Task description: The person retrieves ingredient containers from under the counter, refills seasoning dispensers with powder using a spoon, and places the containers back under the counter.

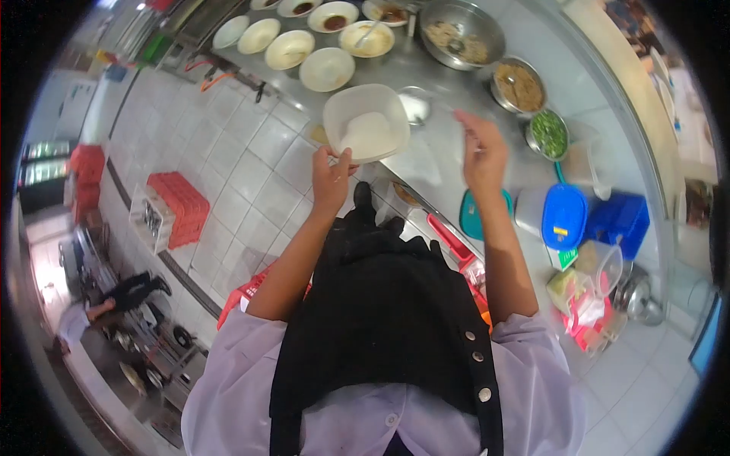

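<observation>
My left hand point(332, 181) grips the near edge of a translucent white plastic container point(391, 114). White powder or grains point(369, 133) cover part of its bottom. The container is held just over the counter's front edge. My right hand point(484, 152) is raised to the right of it, over the steel counter point(433, 148), fingers stretched out and holding nothing I can see. Between them, a little farther back, sits a small shiny round dish point(417, 106) with something white in it. Just beyond the container stands a white bowl point(327, 70).
More white bowls, some with dark sauce, line the counter's back left. Steel bowls hold shredded food point(456, 38), brown crumbly food point(519, 85) and chopped greens point(547, 134). Blue-lidded tub point(564, 216) and teal lid point(479, 216) lie right. Red crates point(179, 205) stand on the floor; another person point(99, 308) is far left.
</observation>
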A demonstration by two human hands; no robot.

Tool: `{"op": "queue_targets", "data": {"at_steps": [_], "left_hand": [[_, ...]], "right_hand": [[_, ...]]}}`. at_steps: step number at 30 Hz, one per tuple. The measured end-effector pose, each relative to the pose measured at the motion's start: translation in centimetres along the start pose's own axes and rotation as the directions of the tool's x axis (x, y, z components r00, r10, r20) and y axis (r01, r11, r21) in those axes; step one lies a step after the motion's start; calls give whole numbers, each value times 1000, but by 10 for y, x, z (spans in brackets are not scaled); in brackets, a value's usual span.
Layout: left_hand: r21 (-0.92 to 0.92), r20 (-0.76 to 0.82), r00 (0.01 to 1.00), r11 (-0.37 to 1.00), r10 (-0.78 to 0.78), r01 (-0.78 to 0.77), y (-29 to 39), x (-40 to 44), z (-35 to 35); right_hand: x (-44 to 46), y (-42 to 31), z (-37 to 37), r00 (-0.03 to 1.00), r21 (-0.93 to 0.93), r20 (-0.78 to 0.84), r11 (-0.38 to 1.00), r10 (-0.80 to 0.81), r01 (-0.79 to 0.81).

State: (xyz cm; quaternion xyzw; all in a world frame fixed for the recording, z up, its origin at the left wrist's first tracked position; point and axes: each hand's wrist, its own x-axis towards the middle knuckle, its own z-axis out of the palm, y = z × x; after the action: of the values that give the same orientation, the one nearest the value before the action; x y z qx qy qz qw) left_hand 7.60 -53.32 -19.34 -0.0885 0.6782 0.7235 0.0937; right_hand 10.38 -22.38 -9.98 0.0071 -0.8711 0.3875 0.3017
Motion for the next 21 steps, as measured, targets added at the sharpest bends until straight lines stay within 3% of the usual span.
{"op": "queue_targets", "data": {"at_steps": [1,3,4,6,8,10,12,14,15,16,17,19,20,21], "left_hand": [[-43,21,1000,999,2,-1,-5,3,3],[-77,36,999,997,-17,20,-4,-3,2],[-63,20,1000,998,-2,3,-6,-6,5],[-37,37,999,998,-40,41,2,-14,7],[2,70,995,997,-75,75,16,-27,7],[43,108,988,993,-111,106,21,-35,7],[64,139,981,990,-134,127,29,-44,12],[86,171,977,990,-127,113,25,-42,9],[93,189,974,989,-127,111,26,-40,12],[100,198,972,989,-129,110,25,-40,14],[115,199,970,987,-137,115,25,-41,13],[152,233,964,984,-127,93,25,-39,15],[170,243,962,982,-126,86,25,-39,15],[160,268,955,984,-124,82,24,-39,17]], "right_hand": [[-12,2,10,996,30,-34,996,-86,87],[-28,-4,14,958,-215,271,965,-90,151],[-45,6,17,940,-206,331,965,-87,162],[-66,-10,5,985,-33,140,994,-102,108],[-95,-29,-29,981,29,98,985,168,-171],[-149,-21,-48,903,78,31,899,429,-430],[-256,27,-42,733,252,-188,754,653,-607],[-371,71,-60,437,336,-253,502,863,-797],[-396,62,-83,295,278,-404,424,866,-862],[-433,81,-100,305,115,-536,425,787,-898],[-430,75,-127,153,86,-585,248,796,-965],[-463,111,-168,319,-226,-585,228,745,-947],[-430,92,-176,244,-92,-678,249,694,-964],[-435,109,-185,260,-27,-651,321,713,-947]]}}
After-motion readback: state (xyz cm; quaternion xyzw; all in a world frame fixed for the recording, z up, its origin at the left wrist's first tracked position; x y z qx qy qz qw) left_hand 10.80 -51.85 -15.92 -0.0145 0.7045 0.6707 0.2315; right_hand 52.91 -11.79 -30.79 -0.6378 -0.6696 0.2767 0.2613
